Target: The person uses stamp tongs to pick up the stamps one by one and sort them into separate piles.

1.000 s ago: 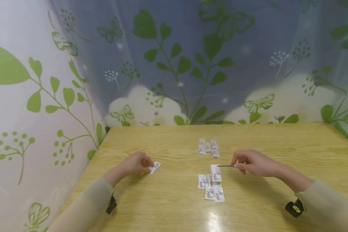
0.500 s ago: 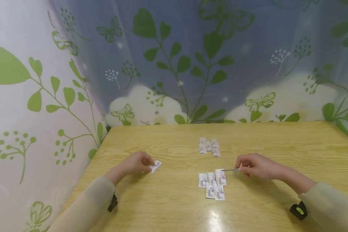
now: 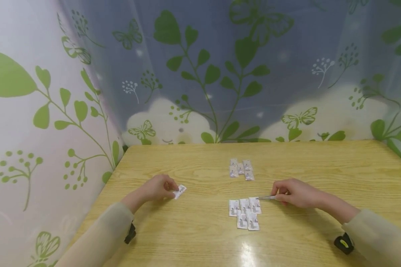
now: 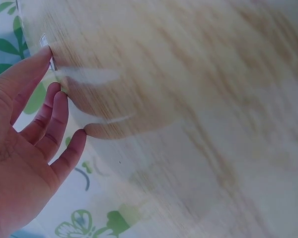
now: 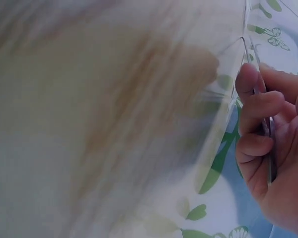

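My right hand (image 3: pixel 297 193) holds a pair of metal tweezers (image 3: pixel 268 197), whose bent tip shows in the right wrist view. The tweezers' tip reaches the upper right corner of a small printed white packet (image 3: pixel 255 206). That packet completes the back row of a near group, with other packets (image 3: pixel 242 221) lying in front and overlapping it slightly. On the left side of the table, my left hand (image 3: pixel 158 188) pinches another small packet (image 3: pixel 180 191) between thumb and fingertips, close over the tabletop. My fingers partly hide it.
Farther back lies a second group of several similar packets (image 3: pixel 248 175). The wood-grain table (image 3: pixel 200 241) is glossy and reflects the hands. A leaf-patterned curtain (image 3: pixel 200 74) borders it at the back and left.
The packet at the tweezers has moved right and toward me, from on top of the others to the row's right end. The tweezers' tip has shifted to its corner. My left hand stays nearly still.
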The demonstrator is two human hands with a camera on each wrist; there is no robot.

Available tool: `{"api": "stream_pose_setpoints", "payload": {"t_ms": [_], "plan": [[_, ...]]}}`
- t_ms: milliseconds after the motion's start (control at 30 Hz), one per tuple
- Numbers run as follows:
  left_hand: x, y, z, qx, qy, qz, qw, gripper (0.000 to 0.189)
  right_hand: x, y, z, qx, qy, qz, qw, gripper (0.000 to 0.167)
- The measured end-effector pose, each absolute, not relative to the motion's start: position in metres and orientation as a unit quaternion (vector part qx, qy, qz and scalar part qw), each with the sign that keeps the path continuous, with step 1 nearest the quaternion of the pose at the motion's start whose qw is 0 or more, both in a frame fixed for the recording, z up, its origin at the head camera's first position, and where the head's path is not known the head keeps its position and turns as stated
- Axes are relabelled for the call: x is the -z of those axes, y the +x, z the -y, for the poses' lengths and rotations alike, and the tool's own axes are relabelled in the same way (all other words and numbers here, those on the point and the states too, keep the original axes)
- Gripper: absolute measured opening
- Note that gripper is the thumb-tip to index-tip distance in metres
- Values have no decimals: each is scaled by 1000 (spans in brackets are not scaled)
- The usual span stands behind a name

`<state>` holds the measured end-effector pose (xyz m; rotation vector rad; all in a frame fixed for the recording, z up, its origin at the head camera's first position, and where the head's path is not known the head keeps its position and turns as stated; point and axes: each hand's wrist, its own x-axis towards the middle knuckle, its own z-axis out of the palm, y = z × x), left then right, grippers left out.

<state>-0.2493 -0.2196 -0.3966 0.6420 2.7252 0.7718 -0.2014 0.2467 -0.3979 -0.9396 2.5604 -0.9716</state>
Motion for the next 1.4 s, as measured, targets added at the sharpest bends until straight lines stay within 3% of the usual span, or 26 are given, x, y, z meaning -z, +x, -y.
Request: {"api": "stream_pose_setpoints", "payload": {"t_ms": [567,1400], "plan": [[400,-248,226,-261,242,-928,112,13,379,-205,-246,320,-301,-890,120,11],[398,-249,220,-262,239,-929,106,13,374,-274,-105,245,-351,-897,115,20]]}}
